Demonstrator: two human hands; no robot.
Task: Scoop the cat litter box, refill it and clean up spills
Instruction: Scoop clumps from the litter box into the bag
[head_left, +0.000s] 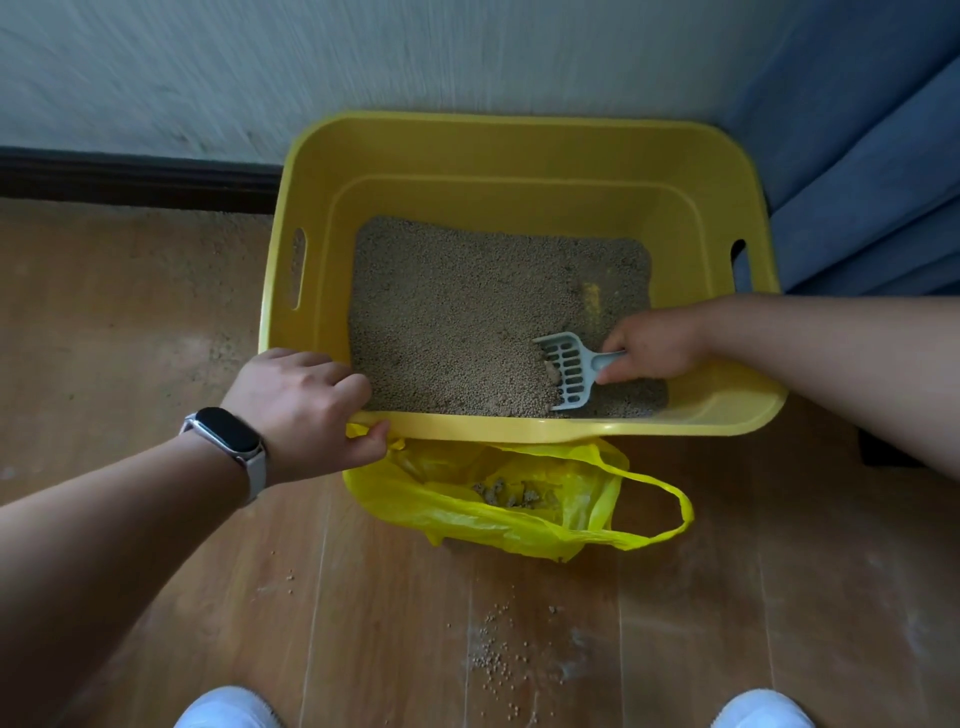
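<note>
Wooden floor (156, 312) ran up to a white wall (363, 62) with a dark baseboard (130, 176) along its foot. Something covered in blue cloth (857, 182) stood just beside the right side of the yellow litter box (467, 124), and the box's far side sat against the wall. Sandy litter (467, 312) lay over the bottom of the box.

By the near right corner of the box, the gray scoop (569, 369) sat in the litter. Its long side ran across the box, with the handle pointing right and the head with slots pointing left. A small clump (550, 371) lay at the head's left edge. The right hand (654, 345) had its fingers wrapped round the handle.

The left hand (306, 405), with a watch (228, 434) on its wrist, curled over the box's near rim by the left corner. Its thumb pushed on the top edge of a yellow bag (467, 514).

That bag sat open on the floor, touching the near side of the box, with clumps (514, 493) inside it. Spilled grains (498, 654) lay on the floor nearer the person, between two white shoes (228, 709).
</note>
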